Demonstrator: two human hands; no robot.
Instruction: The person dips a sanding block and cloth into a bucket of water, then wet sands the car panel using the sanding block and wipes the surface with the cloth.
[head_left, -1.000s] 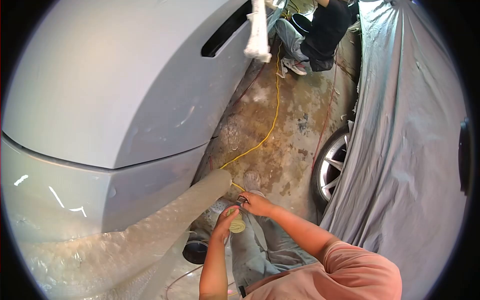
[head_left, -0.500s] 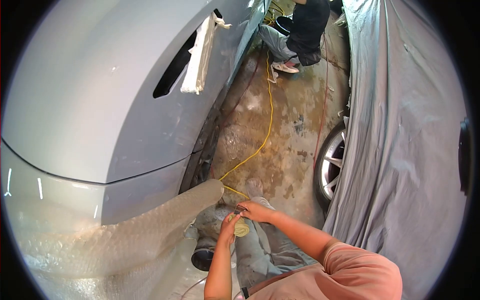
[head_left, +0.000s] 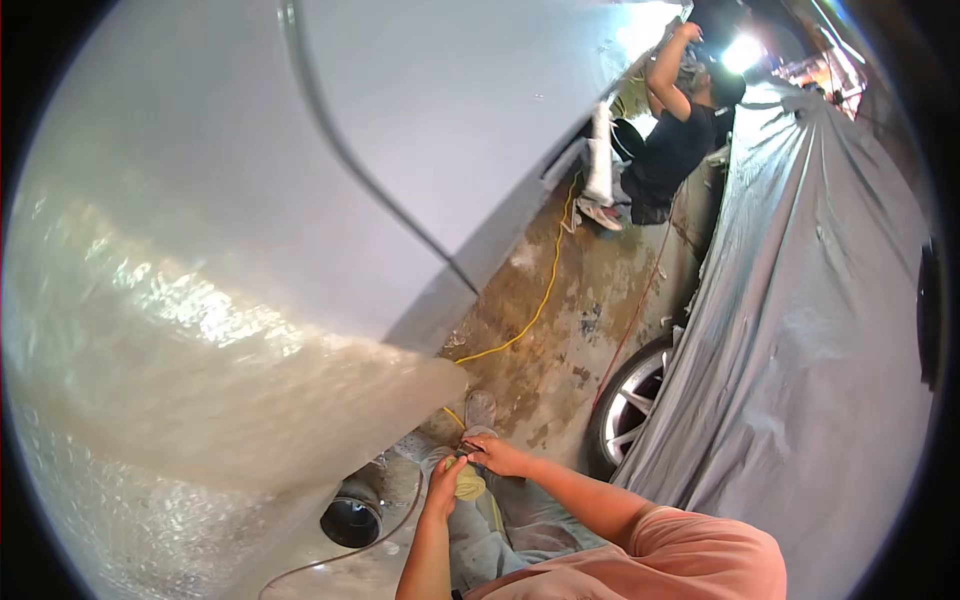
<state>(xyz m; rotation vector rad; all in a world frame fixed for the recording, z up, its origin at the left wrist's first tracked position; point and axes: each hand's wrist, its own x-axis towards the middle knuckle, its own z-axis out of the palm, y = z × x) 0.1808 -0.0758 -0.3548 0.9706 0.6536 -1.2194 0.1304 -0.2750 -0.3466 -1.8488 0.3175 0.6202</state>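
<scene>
My left hand [head_left: 442,488] is closed around a pale yellow rolled bundle [head_left: 469,484], low in the middle of the view. Whether it is cloth or tape I cannot tell. Just above it, the fingers of my right hand [head_left: 498,457] pinch a small dark piece [head_left: 466,450] that also meets my left fingertips. Both hands are close together over my grey trousers. Left of them is the silvery car body [head_left: 380,130], with bubble wrap [head_left: 240,410] covering its lower part.
A co-worker [head_left: 670,150] in dark clothes crouches farther along, arms raised. To the right is a car under a grey cover [head_left: 770,360], its wheel [head_left: 632,405] exposed. A yellow cord [head_left: 548,290] crosses the stained floor. By my legs are a black round container [head_left: 351,520] and a thin hose [head_left: 350,555].
My view has shifted, so the bubble wrap fills more of the left side and the co-worker's upper body shows. My hands stay together on the yellow bundle and dark piece.
</scene>
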